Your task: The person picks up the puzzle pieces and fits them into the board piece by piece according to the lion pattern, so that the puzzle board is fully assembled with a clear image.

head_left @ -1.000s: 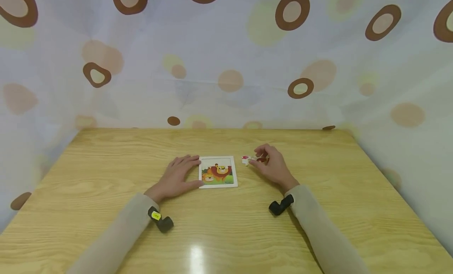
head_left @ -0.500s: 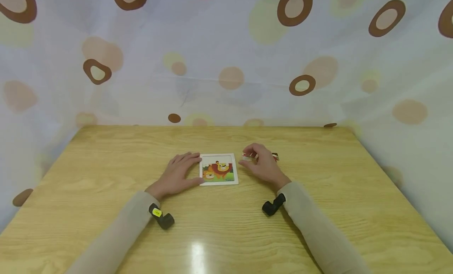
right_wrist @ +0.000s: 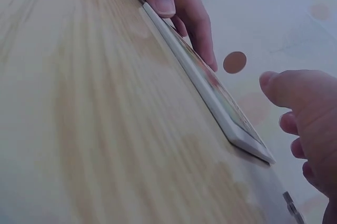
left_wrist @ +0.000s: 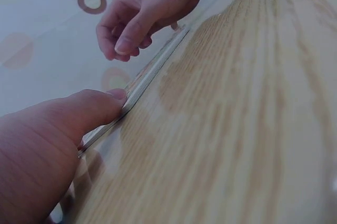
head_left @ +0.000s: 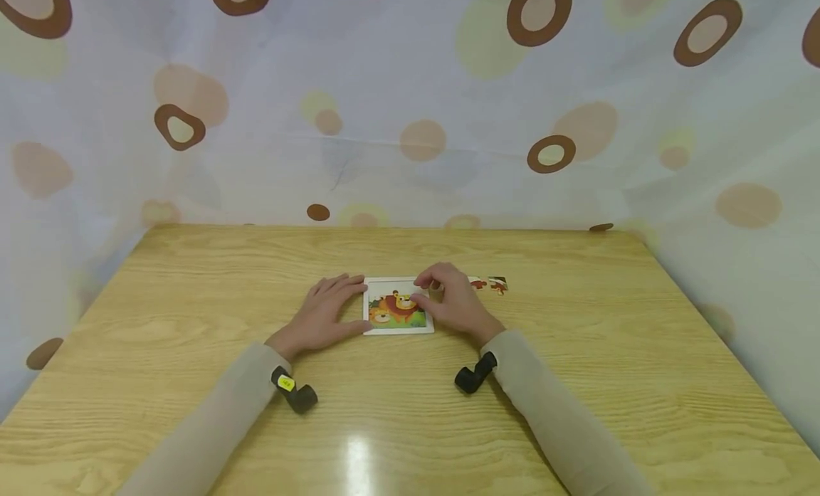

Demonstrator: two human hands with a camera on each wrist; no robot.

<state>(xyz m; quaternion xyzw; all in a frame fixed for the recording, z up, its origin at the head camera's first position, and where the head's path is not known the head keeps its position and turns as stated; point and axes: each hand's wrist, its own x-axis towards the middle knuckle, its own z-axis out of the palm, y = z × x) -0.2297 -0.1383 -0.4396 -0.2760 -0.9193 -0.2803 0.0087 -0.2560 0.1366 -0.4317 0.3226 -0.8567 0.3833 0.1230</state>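
A square picture puzzle (head_left: 396,312) in a white frame shows lions on grass, with a pale upper strip. My left hand (head_left: 323,317) rests at its left side, fingertips on the upper left corner and thumb at the lower left; in the left wrist view the left thumb (left_wrist: 102,105) presses the frame's edge. My right hand (head_left: 451,297) is over the frame's right side, thumb and index finger together in a pinch on a small puzzle piece, which the fingers hide. In the right wrist view the right thumb (right_wrist: 284,88) stands above the frame (right_wrist: 226,124).
Loose puzzle pieces (head_left: 497,285) with red, brown and white print lie on the wooden table (head_left: 410,403), right of the right hand. A patterned cloth (head_left: 365,126) hangs behind the table and along both sides.
My right hand has moved left from the loose pieces to above the frame's right side, uncovering the pieces at its right. My left hand stays at the frame.
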